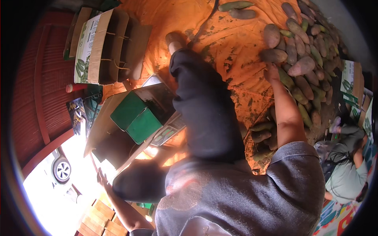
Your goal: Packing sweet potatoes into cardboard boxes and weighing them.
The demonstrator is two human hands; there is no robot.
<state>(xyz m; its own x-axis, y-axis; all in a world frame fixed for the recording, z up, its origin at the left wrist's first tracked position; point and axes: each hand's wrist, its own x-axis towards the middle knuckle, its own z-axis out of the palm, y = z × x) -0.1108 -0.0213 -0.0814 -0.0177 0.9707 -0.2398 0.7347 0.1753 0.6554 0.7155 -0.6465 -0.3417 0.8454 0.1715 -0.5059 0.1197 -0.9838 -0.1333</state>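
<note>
At the near edge of a large pile, my right hand (271,72) has its fingers closed on the end of a dark, reddish mango (273,56). Many long purple-red and green mangoes (301,66) lie around and beyond it. On the left, my left hand (102,177) is beside the near side of an opened cardboard box (111,151); its fingers are stretched out, washed out by bright light. Inside the box show green panels (144,125). A scale with a display panel (167,133) sits at the box's right side, partly hidden.
An orange tarp (236,47) covers the floor. Printed cardboard cartons (100,47) stand at the upper left, beside a red ribbed wall (57,86). Another person (346,173) crouches at the right. A woven brown thing (96,220) is at the lower left. Two green mangoes (235,5) lie apart.
</note>
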